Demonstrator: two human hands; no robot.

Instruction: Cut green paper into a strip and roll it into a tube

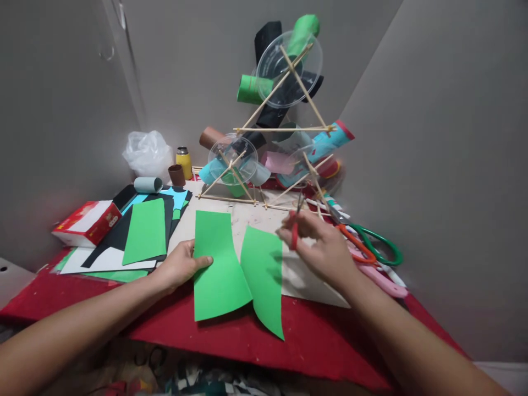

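Note:
My left hand (179, 267) rests on the left edge of a green paper sheet (218, 264), thumb on top, pinching it. A second green piece (264, 275) curls beside it to the right, hanging over the table's front edge. My right hand (319, 247) hovers above that piece with its fingers closed through the red handles of small scissors (295, 225), blades pointing up and away. Both green pieces lie partly on a pale board (243, 217) on the red tabletop (322, 341).
A stick-and-cup structure (280, 110) with clear plastic lids stands behind the board. Orange and green scissors (371, 245) lie at right. A stack of green, black, white and blue papers (140, 231), a red box (86, 223), a paper roll, a yellow bottle and a plastic bag sit at left.

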